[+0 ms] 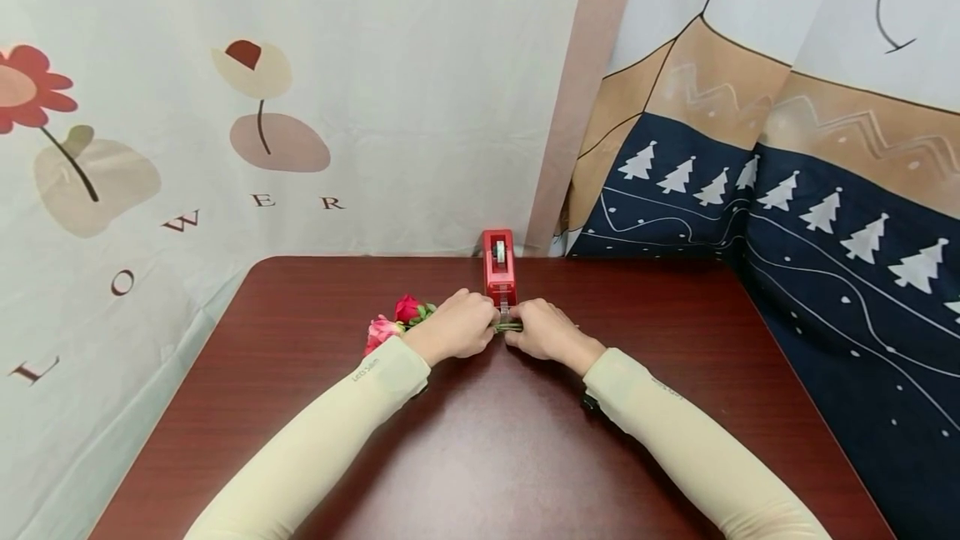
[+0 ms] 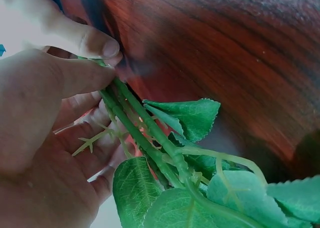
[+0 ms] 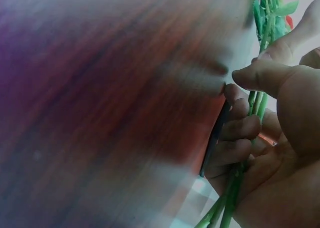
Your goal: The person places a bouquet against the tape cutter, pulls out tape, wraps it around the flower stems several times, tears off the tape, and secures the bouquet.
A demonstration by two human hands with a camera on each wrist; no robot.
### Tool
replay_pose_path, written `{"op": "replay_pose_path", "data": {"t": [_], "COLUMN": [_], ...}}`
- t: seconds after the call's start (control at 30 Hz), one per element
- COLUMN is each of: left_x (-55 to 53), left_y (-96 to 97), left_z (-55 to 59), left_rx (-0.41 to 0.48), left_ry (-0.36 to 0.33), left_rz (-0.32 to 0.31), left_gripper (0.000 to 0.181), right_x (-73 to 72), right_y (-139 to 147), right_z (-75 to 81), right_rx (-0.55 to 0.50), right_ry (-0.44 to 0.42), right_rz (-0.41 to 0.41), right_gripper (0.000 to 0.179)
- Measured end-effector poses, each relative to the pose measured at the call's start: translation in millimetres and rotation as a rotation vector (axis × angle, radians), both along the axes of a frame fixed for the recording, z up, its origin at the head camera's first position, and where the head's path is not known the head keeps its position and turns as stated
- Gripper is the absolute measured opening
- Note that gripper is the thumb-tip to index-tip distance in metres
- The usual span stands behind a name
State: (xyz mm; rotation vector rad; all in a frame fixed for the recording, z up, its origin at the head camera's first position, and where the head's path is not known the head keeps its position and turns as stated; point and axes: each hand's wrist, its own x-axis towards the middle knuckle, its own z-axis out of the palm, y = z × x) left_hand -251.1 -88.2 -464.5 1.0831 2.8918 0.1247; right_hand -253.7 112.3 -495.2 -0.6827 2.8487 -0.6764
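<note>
Artificial roses lie across the table, a red rose (image 1: 407, 308) and a pink rose (image 1: 381, 330) showing left of the left hand. Their green stems (image 2: 131, 110) are pinched by the thumb and fingers of my left hand (image 1: 465, 325). My right hand (image 1: 551, 332) curls its fingers round the lower stems (image 3: 231, 200), which run across its palm in the right wrist view. Just beyond both hands stands a red tape dispenser (image 1: 498, 272). A clear strip of tape (image 1: 504, 300) seems to reach from its front toward the stems; where it ends is hidden by the fingers.
The dark red-brown table (image 1: 510, 457) spreads around the hands. At its back edge, behind the dispenser, hangs a pale printed curtain (image 1: 420, 107); a navy and tan cloth (image 1: 675, 165) with white trees hangs at the right.
</note>
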Motion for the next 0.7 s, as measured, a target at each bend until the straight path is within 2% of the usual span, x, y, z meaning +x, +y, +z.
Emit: {"op": "replay_pose_path", "data": {"t": [0.23,0.3,0.37,0.5,0.53,0.6,0.7], "left_x": [0.6,1.0,1.3,1.5,1.3,0.8,0.4], "left_y": [0.4,0.5,0.3,-0.8,-1.0,-1.6,-2.2], "left_z": [-1.5,-1.9,-2.2,-2.6,-2.8,-3.1,-3.3], "left_rx": [-0.005,0.001,0.005,0.010,0.009,0.007,0.002], "left_ry": [0.003,0.004,0.007,0.004,0.001,-0.006,-0.015], "left_rz": [0.004,-0.001,-0.006,-0.007,-0.004,0.002,0.011], "left_gripper": [0.014,0.015,0.016,0.015,0.015,0.013,0.011], "right_x": [-2.7,-3.7,-9.7,-11.4,-11.8,-6.9,-6.8], "right_y": [2.8,4.5,8.9,12.7,13.7,13.4,16.5], "right_z": [-1.7,-2.5,-15.2,-16.6,-16.8,-4.6,-2.6], "right_rx": [-0.055,-0.079,-0.104,-0.155,-0.166,-0.176,-0.182], "right_ry": [-0.036,-0.022,0.028,0.048,0.041,-0.008,-0.074], "right_rz": [0.026,0.048,0.084,0.127,0.135,0.127,0.112], "right_gripper": [0.005,0.006,0.009,0.009,0.007,0.004,0.008]}}
